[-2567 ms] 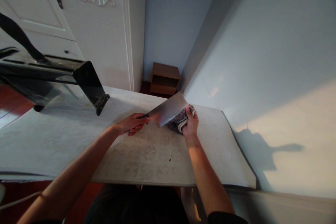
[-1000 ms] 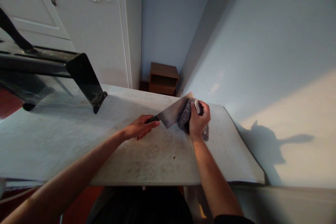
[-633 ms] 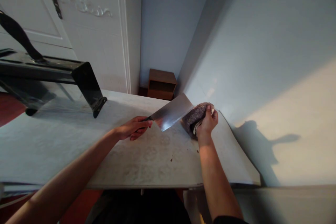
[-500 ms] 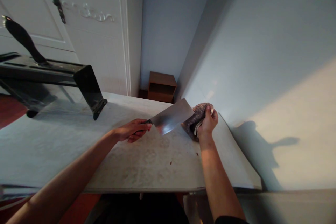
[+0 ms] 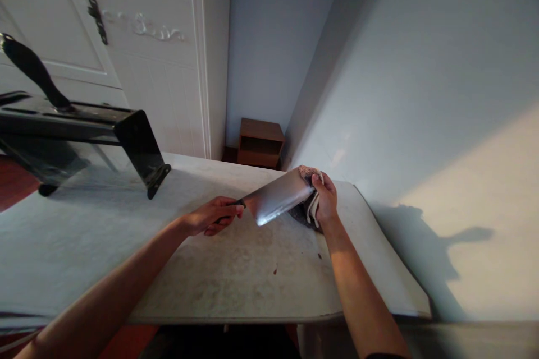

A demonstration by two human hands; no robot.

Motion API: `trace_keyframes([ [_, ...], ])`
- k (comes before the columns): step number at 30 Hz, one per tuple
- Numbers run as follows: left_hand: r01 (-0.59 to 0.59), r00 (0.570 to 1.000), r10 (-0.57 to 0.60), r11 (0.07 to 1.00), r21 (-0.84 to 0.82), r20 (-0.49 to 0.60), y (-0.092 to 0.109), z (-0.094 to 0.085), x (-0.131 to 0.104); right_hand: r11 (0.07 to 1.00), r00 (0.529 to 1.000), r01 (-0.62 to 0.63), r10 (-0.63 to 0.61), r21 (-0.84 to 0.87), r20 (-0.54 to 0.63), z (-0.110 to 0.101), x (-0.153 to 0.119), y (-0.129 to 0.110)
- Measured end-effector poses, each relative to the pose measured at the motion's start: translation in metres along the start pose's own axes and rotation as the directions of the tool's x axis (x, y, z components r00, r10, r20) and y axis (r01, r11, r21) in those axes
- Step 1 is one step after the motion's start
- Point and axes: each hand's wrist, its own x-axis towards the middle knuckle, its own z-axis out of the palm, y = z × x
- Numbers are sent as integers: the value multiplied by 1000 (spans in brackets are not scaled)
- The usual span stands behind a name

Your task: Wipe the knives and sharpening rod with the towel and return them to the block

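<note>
A broad-bladed cleaver [image 5: 278, 196] is held over the table, its shiny blade slanting up to the right. My left hand [image 5: 217, 216] is closed around its dark handle. In my right hand [image 5: 326, 199] is a bunched grey-brown cloth [image 5: 301, 214] with a pale edging. The cloth is against the blade's far end, with my thumb on the near side. Part of the cloth is hidden behind the blade, and some hangs below my fingers.
On the left of the pale table [image 5: 236, 286] stands a black knife block [image 5: 138, 146] with clear sides and one black-handled knife [image 5: 36, 73] in it. Small brown specks [image 5: 275, 271] lie near the front. Beyond are a brown wooden cabinet [image 5: 261, 137], a white door and a wall at right.
My right hand has moved slightly left, bringing the cloth from beside the blade's tip onto it. The blade has tilted a little, and the view has shifted slightly.
</note>
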Motion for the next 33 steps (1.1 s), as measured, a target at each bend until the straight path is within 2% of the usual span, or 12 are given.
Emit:
trace_keyframes([
  [7,-80,993,71,993,-91,-99,-3,5,4,988,993,-74,85,137,-80,1,-1,-3],
  [11,-185,978,158,957,-223,-137,-6,8,10,975,984,-179,180,129,1,1,-3,11],
  [13,-264,961,228,923,-280,-157,-7,11,14,971,975,-222,219,84,50,6,-8,19],
  [17,-422,903,368,855,-301,-221,-7,20,21,961,961,-276,274,36,41,24,-22,27],
  [22,-546,797,490,834,-75,-353,-7,34,27,913,911,-404,397,51,110,46,-39,27],
  [27,-464,772,538,841,278,-338,-15,44,22,939,930,-338,343,-57,135,55,-48,26],
  [30,-406,742,610,740,537,-278,-18,51,20,931,915,-364,362,-19,181,59,-53,23],
  [33,-366,705,668,630,685,-237,-20,55,23,892,889,-444,425,87,172,63,-59,21],
])
